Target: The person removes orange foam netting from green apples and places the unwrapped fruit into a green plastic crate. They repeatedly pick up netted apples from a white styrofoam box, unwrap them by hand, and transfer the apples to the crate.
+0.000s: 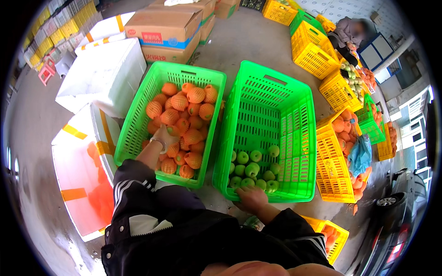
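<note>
My left hand point(167, 137) reaches into the left green plastic crate point(134, 136), among fruits in orange foam nets point(169, 116). Its fingers touch a netted fruit with a green top point(173, 130); the hand hides part of it, and I cannot tell whether the grip is closed. A clear band circles the left wrist. At the near rim of the right green plastic crate point(264, 91), my right hand point(252, 198) curls its fingers over the edge. Bare green apples point(252, 169) lie in the near part of that crate, close to those fingers.
White foam boxes point(103, 72) with orange tape stand left, beside stacked cardboard cartons point(164, 27). Yellow crates point(331, 162) of netted fruit line the right, one bearing a blue plastic bag point(359, 157). A person point(348, 34) sits far right; a dark car point(393, 214) stands nearer.
</note>
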The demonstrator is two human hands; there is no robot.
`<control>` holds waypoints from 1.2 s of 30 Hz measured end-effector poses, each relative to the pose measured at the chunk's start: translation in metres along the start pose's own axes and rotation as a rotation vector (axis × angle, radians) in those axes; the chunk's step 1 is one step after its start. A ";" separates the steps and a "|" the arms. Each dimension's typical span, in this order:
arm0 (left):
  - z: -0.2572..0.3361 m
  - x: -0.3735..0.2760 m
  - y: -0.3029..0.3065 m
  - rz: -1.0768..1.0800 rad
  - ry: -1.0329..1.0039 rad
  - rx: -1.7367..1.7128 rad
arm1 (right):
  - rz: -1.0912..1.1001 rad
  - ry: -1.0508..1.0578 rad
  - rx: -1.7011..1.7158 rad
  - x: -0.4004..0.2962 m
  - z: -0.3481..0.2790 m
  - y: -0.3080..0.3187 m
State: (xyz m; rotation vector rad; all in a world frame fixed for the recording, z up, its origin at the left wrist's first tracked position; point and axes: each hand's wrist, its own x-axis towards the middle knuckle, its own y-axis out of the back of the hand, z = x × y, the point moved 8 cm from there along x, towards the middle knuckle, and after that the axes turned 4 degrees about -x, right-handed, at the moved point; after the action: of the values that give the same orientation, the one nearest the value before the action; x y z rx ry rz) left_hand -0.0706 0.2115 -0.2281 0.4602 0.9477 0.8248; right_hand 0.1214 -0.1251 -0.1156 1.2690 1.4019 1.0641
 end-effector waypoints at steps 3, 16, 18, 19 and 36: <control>0.040 -0.036 0.009 -0.018 -0.229 -0.155 | -0.062 -0.018 -0.038 0.000 0.003 -0.008; 0.247 -0.268 -0.069 -0.824 -0.312 -1.313 | 0.512 0.047 1.060 0.006 0.061 0.152; 0.241 -0.275 -0.096 -0.892 -0.230 -1.322 | 0.410 0.056 1.431 -0.008 0.061 0.162; 0.241 -0.271 -0.106 -0.924 -0.267 -1.259 | 0.317 0.089 1.615 -0.010 0.061 0.161; 0.250 -0.233 -0.142 -0.869 -0.227 -1.336 | 0.356 -0.315 1.460 -0.034 0.076 0.100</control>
State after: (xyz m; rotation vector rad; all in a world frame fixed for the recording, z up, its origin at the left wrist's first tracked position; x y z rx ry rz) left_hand 0.1261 -0.0591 -0.0694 -0.9498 0.1656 0.4205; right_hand 0.2159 -0.1492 -0.0288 2.6107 1.7136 -0.1993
